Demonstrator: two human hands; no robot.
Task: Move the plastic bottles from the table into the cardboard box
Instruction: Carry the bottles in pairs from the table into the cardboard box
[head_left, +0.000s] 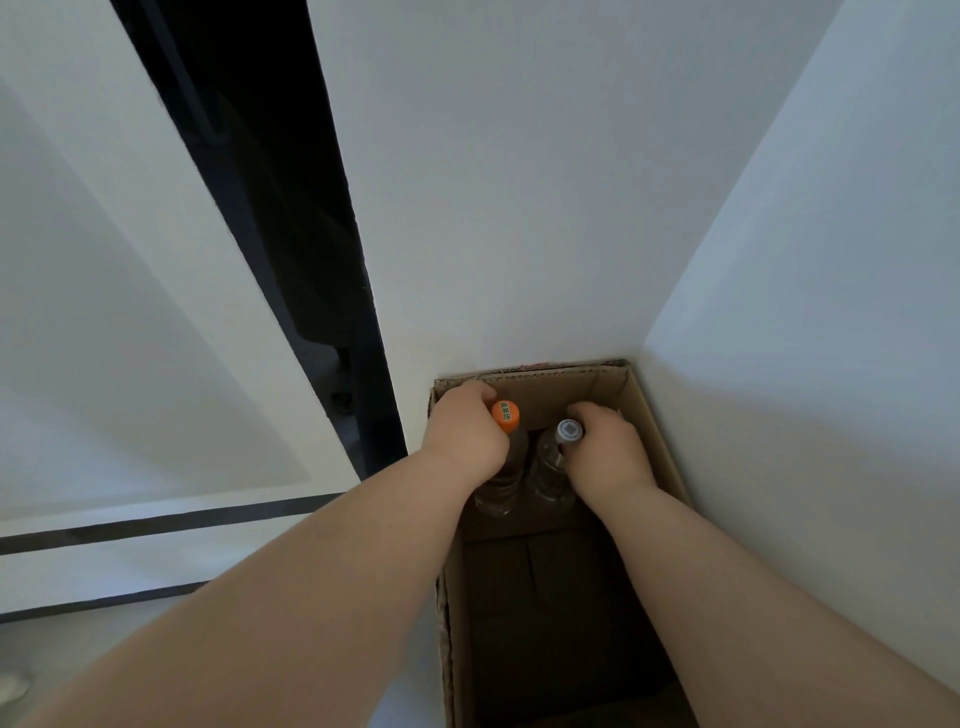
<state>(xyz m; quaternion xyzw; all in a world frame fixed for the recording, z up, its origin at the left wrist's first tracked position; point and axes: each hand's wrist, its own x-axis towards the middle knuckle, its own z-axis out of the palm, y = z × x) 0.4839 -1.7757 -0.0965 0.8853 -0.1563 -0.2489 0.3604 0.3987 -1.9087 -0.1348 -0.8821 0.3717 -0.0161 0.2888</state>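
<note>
White walls met in a corner behind the cardboard box (655, 441), where the left hand (467, 434) gripped the neck of an orange-capped bottle (505, 457) and the right hand (608, 447) clasped a grey-capped bottle (551, 467) (both upright, side by side) at the box's far end.

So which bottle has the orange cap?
The bottle with the orange cap is the one in the left hand, on the left side of the cardboard box. The bottle in the right hand has a grey cap.
</note>
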